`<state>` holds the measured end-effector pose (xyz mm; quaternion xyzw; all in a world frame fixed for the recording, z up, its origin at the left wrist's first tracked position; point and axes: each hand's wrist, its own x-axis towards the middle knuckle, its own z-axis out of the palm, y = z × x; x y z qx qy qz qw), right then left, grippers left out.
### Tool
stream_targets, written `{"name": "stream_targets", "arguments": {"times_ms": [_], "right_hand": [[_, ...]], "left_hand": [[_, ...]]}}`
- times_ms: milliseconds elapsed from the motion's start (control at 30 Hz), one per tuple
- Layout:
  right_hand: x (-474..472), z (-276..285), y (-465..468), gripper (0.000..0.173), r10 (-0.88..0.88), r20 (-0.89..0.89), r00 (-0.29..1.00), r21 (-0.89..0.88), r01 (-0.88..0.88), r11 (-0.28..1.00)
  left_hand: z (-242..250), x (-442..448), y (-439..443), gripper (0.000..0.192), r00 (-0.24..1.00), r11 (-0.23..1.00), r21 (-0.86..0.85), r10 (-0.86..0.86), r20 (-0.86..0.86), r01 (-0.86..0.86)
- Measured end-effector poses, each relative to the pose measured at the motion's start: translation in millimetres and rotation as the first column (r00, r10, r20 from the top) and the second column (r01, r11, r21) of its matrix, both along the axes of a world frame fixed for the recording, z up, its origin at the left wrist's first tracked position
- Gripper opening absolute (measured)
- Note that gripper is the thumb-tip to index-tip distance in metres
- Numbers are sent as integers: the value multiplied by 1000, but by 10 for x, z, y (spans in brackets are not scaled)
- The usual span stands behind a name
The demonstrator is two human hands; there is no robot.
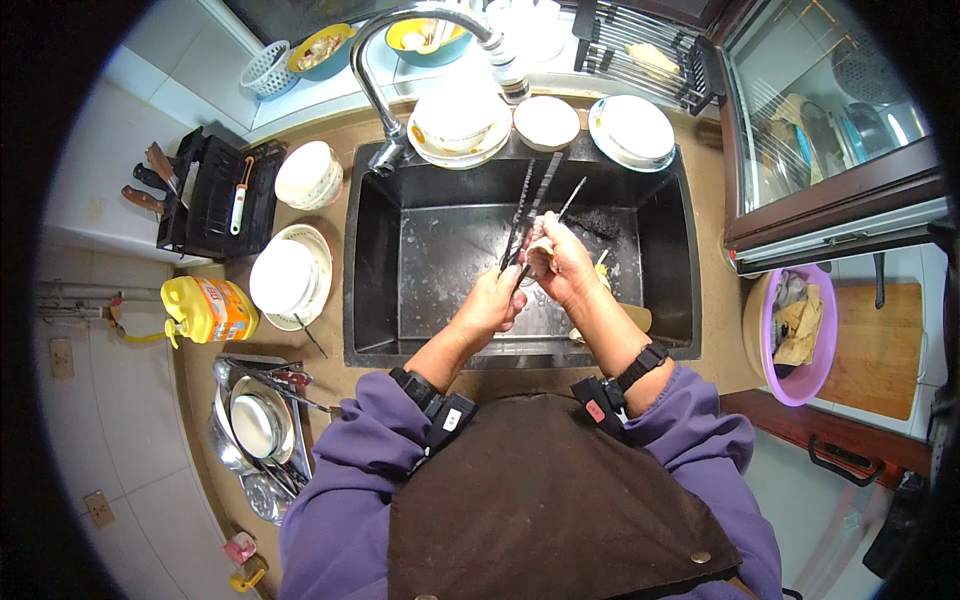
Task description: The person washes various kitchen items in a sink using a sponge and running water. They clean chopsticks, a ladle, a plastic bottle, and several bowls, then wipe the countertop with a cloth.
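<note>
Over the black sink (442, 341), my left hand (484, 304) grips several dark chopsticks (536, 191) that point away from me. My right hand (566, 259) is closed on a crumpled pale scrubbing cloth (539, 259), which touches the chopsticks. One thin stick (573, 196) sticks out past the right hand's fingers; whether it belongs to the same bunch cannot be told. A dark mesh scourer (596, 223) lies on the sink floor beyond my right hand. Under my right forearm, a yellowish object (636, 317) is partly hidden.
A chrome faucet (360, 71) arches over the sink's back left. Stacked bowls (309, 176) and plates (634, 131) line the rim. At left stand a knife rack (217, 195), a yellow detergent jug (206, 309) and a dish-filled metal tray (300, 427). A purple-rimmed basin (821, 337) holds cloths at right.
</note>
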<state>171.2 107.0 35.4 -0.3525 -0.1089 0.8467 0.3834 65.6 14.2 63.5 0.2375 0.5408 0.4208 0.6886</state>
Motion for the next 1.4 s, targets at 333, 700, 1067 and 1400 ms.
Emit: {"name": "stream_targets", "arguments": {"times_ms": [333,700,1067,1400], "right_hand": [[-41,268,165,43,-218,287,933,-112,259,959],[-105,240,115,35,-160,327,931,41,156,987],[467,-75,450,18,-92,-80,992,75,98,992],[149,309,53,13,-82,-363,928,-158,26,987]], "left_hand": [[-221,33,-106,26,834,979,104,-90,-544,173],[179,70,12,23,990,986,-150,-55,129,74],[193,-272,-180,23,994,995,-15,103,37,-103],[-54,55,35,23,967,989,145,9,-256,29]]}}
